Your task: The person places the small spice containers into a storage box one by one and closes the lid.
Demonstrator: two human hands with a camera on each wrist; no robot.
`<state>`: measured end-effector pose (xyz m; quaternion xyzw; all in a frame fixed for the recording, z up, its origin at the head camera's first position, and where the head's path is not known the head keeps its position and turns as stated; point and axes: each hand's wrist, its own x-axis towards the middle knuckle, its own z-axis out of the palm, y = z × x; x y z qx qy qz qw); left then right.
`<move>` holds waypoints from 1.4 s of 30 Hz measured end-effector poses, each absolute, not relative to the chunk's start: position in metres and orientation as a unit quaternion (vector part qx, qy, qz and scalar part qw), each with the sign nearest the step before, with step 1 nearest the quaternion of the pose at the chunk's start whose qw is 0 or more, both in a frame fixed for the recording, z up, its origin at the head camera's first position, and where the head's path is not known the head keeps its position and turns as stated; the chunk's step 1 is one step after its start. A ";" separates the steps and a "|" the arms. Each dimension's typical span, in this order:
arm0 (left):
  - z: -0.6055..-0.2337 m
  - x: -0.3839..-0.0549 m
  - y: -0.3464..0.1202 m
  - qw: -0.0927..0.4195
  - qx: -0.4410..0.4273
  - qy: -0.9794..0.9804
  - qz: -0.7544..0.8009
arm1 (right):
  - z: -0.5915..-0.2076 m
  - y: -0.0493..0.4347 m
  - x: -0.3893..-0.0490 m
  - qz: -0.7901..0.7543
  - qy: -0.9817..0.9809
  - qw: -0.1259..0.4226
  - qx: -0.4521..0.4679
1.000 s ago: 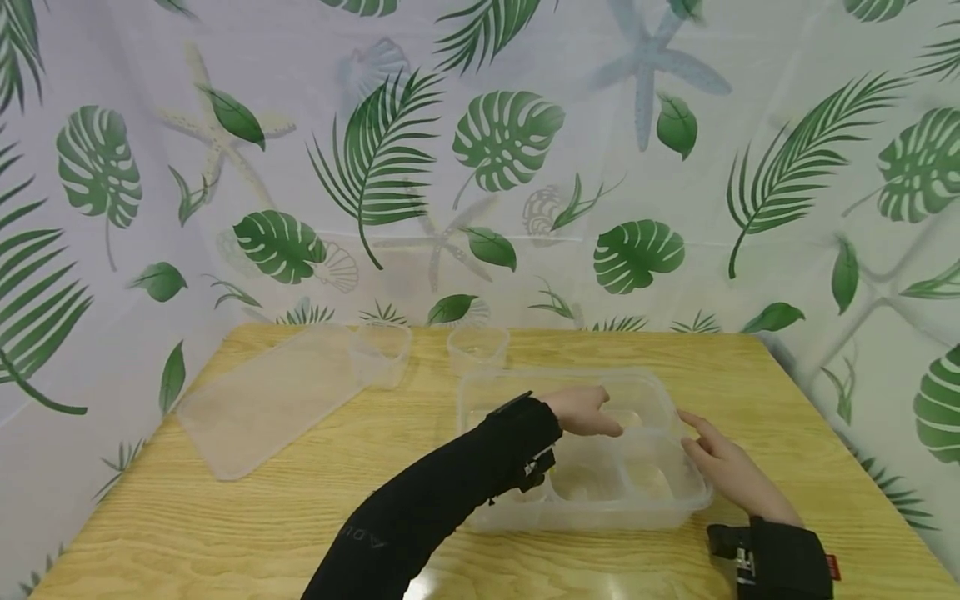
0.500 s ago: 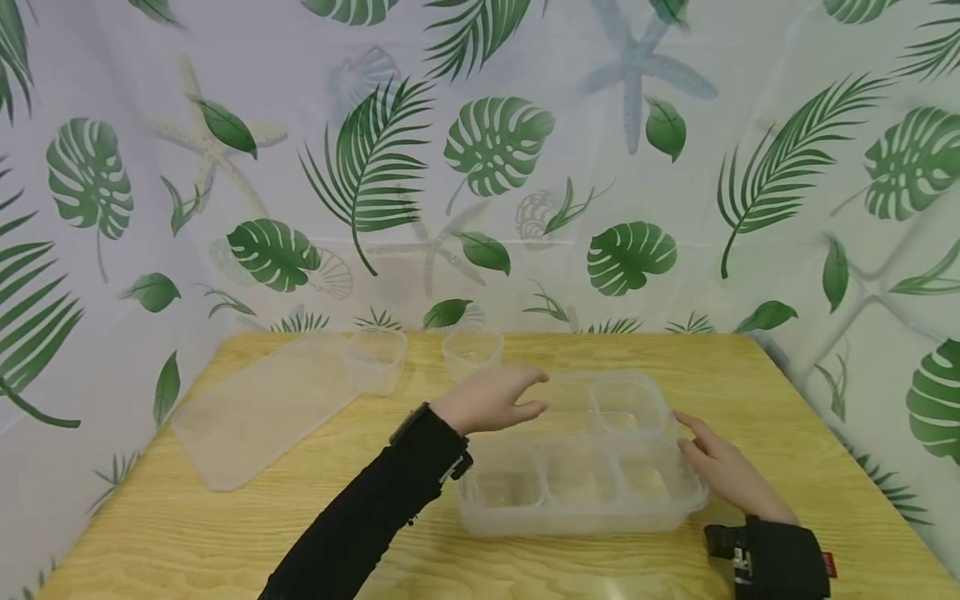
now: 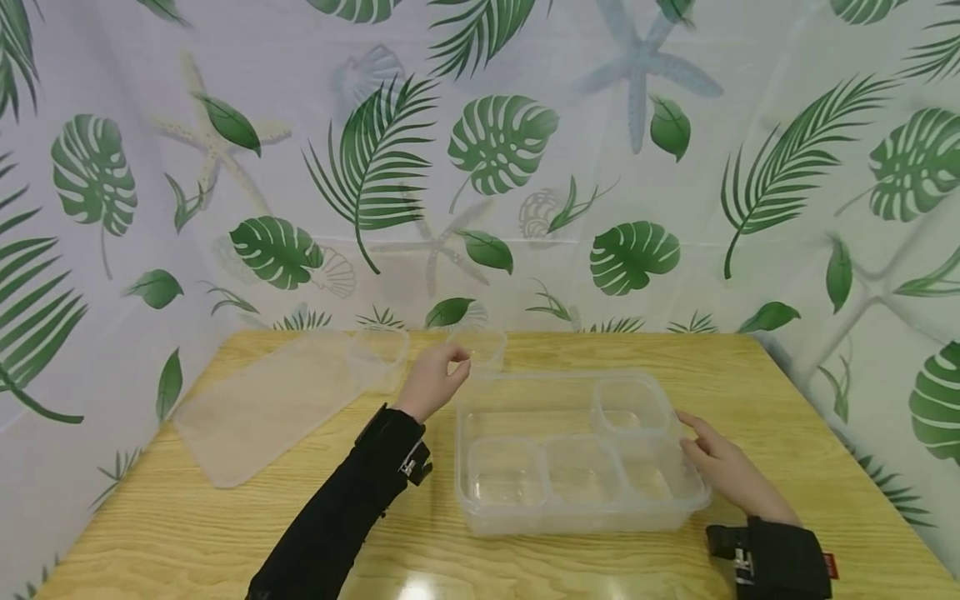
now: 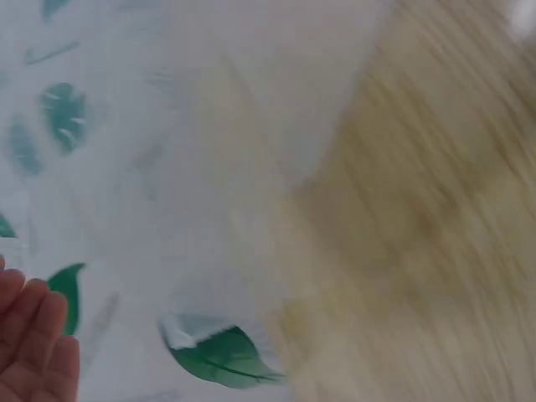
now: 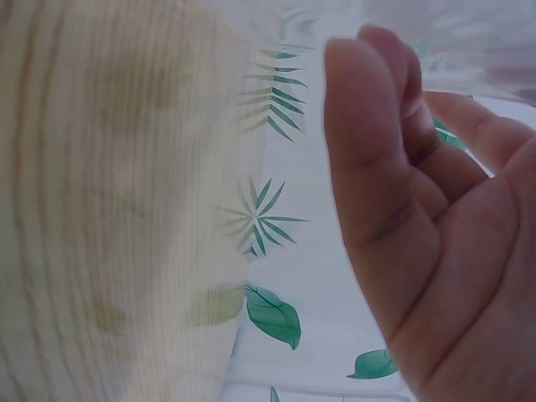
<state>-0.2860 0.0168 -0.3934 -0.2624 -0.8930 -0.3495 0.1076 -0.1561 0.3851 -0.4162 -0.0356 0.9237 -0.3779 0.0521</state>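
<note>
A large clear plastic box (image 3: 585, 521) stands on the table with several small clear cups inside, such as a front-left cup (image 3: 508, 475) and a back-right cup (image 3: 632, 408). Behind the box is a loose clear cup (image 3: 489, 348). My left hand (image 3: 437, 379) is at that cup's left side, fingertips right by its rim, thumb and fingers apart. In the left wrist view, the fingers (image 4: 38, 335) of this hand look relaxed and the table is blurred. My right hand (image 3: 727, 467) rests against the box's right wall, its fingers (image 5: 368, 142) gently bent.
At the back left, a flat translucent lid (image 3: 262, 417) lies on the wooden table (image 3: 187, 533). Another loose cup (image 3: 381, 358) stands at the lid's right end. A leaf-patterned cloth (image 3: 555, 167) hangs behind the table.
My left hand has drawn back from over the box, moving left and away to the loose cup behind it. The right hand has stayed at the box's right wall.
</note>
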 end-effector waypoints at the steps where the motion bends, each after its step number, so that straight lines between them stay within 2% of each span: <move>1: -0.396 -0.290 0.016 0.104 -0.256 -0.898 -0.342 | -0.416 0.385 -0.156 -0.380 0.923 0.054 -0.033; 5: -0.407 -0.303 0.014 0.084 -0.248 -0.918 -0.299 | -0.417 0.386 -0.156 -0.382 0.922 0.058 -0.031; 8: -0.434 -0.329 0.012 0.088 -0.271 -0.925 -0.252 | -0.417 0.387 -0.156 -0.385 0.921 0.058 -0.031; 9: -0.447 -0.340 0.010 0.098 -0.284 -0.926 -0.228 | -0.417 0.387 -0.156 -0.386 0.920 0.058 -0.033; 12: -0.483 -0.375 0.008 0.081 -0.310 -0.934 -0.161 | -0.418 0.387 -0.157 -0.388 0.919 0.058 -0.033; 13: -0.487 -0.381 0.010 0.052 -0.304 -0.940 -0.145 | -0.418 0.387 -0.157 -0.389 0.919 0.058 -0.035; 16: -0.538 -0.424 0.010 0.048 -0.323 -0.940 -0.101 | -0.419 0.386 -0.157 -0.391 0.918 0.056 -0.035; 19: -0.600 -0.474 0.011 0.079 -0.337 -0.935 -0.075 | -0.418 0.386 -0.157 -0.389 0.919 0.054 -0.035; 20: -0.616 -0.486 0.010 0.104 -0.346 -0.930 -0.063 | -0.418 0.385 -0.157 -0.389 0.919 0.055 -0.034; 22: -0.641 -0.506 0.011 0.121 -0.353 -0.926 -0.053 | -0.418 0.385 -0.157 -0.386 0.920 0.054 -0.032; 25: -0.641 -0.505 0.013 0.138 -0.353 -0.924 -0.045 | -0.418 0.385 -0.158 -0.386 0.920 0.056 -0.028; 27: -0.623 -0.491 0.015 0.138 -0.347 -0.927 -0.043 | -0.418 0.386 -0.158 -0.385 0.921 0.056 -0.026; 28: -0.595 -0.466 0.017 0.129 -0.339 -0.931 -0.043 | -0.418 0.385 -0.158 -0.386 0.920 0.057 -0.026; 31: -0.558 -0.436 0.018 0.138 -0.334 -0.931 -0.047 | -0.419 0.385 -0.158 -0.388 0.920 0.058 -0.027; 34: -0.537 -0.418 0.015 0.168 -0.339 -0.925 -0.039 | -0.419 0.385 -0.158 -0.387 0.920 0.058 -0.026; 37: -0.545 -0.426 0.010 0.178 -0.338 -0.923 -0.038 | -0.418 0.385 -0.158 -0.385 0.921 0.058 -0.023; 38: -0.556 -0.435 0.007 0.197 -0.345 -0.917 -0.040 | -0.418 0.385 -0.158 -0.385 0.921 0.058 -0.023; 39: -0.558 -0.437 0.007 0.183 -0.338 -0.922 -0.046 | -0.418 0.385 -0.158 -0.386 0.921 0.058 -0.023; 42: -0.582 -0.456 0.004 0.201 -0.329 -0.922 -0.042 | -0.418 0.385 -0.159 -0.389 0.919 0.061 -0.023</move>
